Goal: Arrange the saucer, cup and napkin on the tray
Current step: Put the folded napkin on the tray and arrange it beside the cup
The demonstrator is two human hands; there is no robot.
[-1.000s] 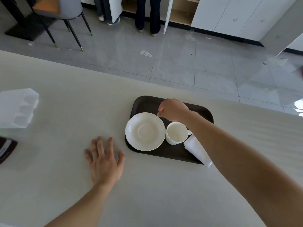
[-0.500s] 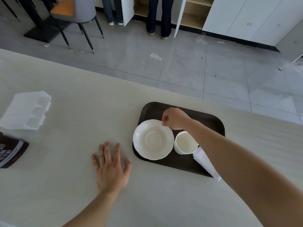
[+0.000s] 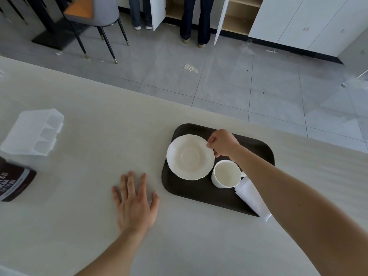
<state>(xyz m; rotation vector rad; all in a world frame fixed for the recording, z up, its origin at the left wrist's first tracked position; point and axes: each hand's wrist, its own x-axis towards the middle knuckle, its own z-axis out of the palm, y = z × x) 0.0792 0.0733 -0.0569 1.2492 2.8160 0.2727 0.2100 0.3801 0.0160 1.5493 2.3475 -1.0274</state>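
A dark brown tray (image 3: 199, 193) lies on the pale table. On its left half sits a white saucer (image 3: 189, 157), tilted slightly, with my right hand (image 3: 224, 143) pinching its far right rim. A white cup (image 3: 227, 174) stands upright and empty just right of the saucer, its handle pointing right. A folded white napkin (image 3: 253, 198) lies along the tray's right front, its end hanging over the tray's edge; my right forearm hides part of it. My left hand (image 3: 135, 202) rests flat on the table, fingers spread, left of the tray.
A clear plastic container (image 3: 33, 132) and a dark brown packet (image 3: 14, 182) sit at the table's left. The table's far edge runs diagonally behind the tray. Beyond it are a grey chair (image 3: 95, 14), open cupboards and two standing persons' legs (image 3: 195, 18).
My right hand has closed on the saucer's rim and raised that side a little. The camera has shifted, so everything sits further right and lower. My left hand stays flat.
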